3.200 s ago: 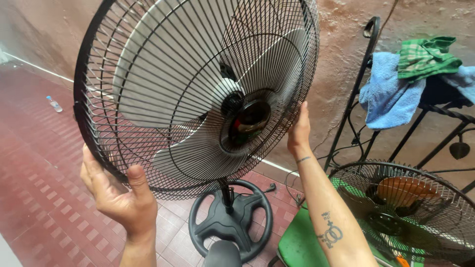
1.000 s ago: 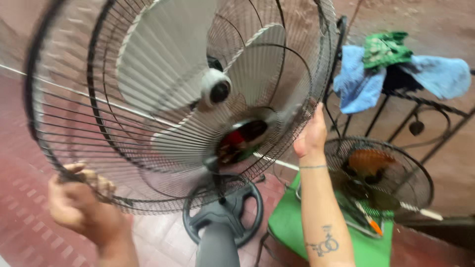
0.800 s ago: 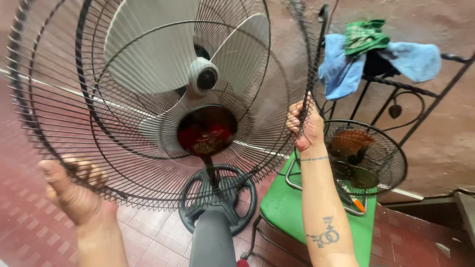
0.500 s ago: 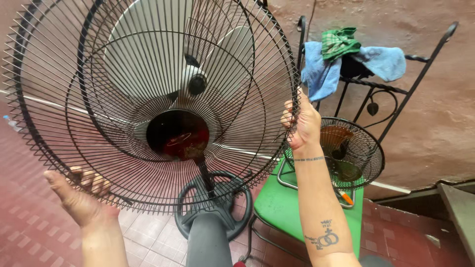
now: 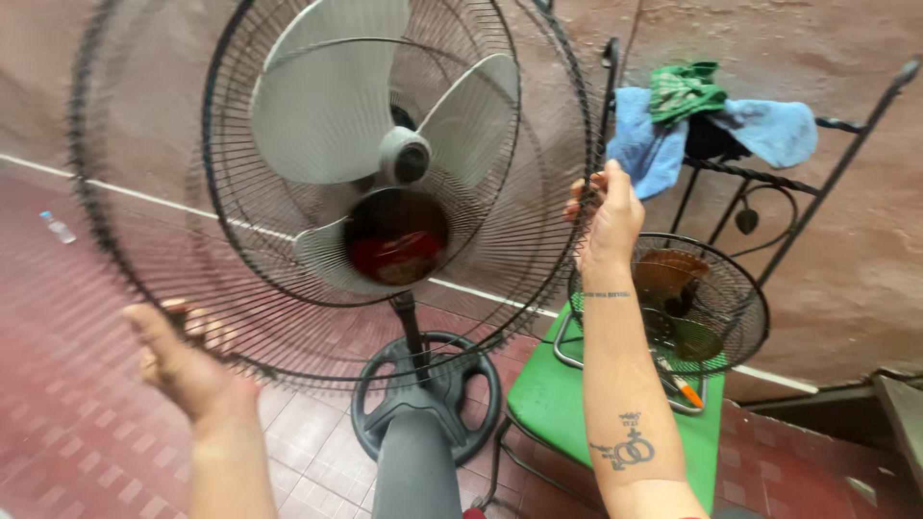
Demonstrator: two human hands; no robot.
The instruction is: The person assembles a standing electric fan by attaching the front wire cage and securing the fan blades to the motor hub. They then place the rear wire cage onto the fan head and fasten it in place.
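Observation:
A tall pedestal fan with pale blades (image 5: 317,106) and a dark red motor hub (image 5: 396,235) stands on a round grey base (image 5: 428,394). In front of the fan hangs its black wire front guard (image 5: 144,279), loose from the rear guard and blurred. My left hand (image 5: 187,360) grips the guard's lower left rim. My right hand (image 5: 604,216) holds the rim at the right side, fingers curled over the wires.
A green chair seat (image 5: 553,404) at the right bears a small black wire-guarded fan (image 5: 678,303) and an orange-tipped tool (image 5: 685,389). Blue and green cloths (image 5: 692,111) hang on a black iron rack. A plastic bottle (image 5: 56,227) lies on the red tiled floor.
The front guard has come away from the fan and shifted toward me and to the left, held by both hands. My view has moved closer and slightly right.

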